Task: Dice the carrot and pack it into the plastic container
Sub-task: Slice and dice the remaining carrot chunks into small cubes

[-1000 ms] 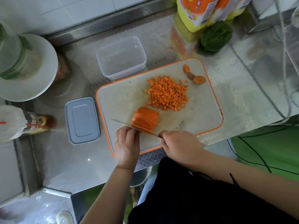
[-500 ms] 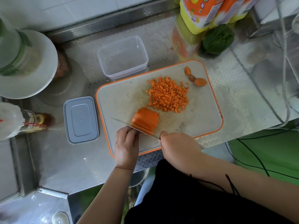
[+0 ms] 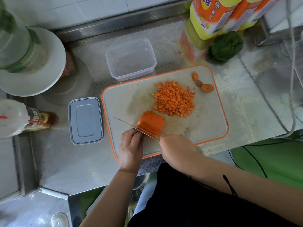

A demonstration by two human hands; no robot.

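A stack of carrot slices lies on the orange-rimmed cutting board. A knife cuts into its near edge, blade pointing left. My right hand grips the knife handle. My left hand rests its curled fingers against the carrot stack just behind the blade. A pile of diced carrot sits farther back on the board. The clear plastic container stands empty behind the board, and its grey lid lies to the board's left.
Carrot ends lie at the board's far right corner. Yellow-orange bottles and a green vegetable stand at the back right. A white plate with a bottle and a sauce bottle are at the left. Cables hang at the right.
The knife and both hands stay at the near edge of the carrot stack; only the camera has shifted slightly.
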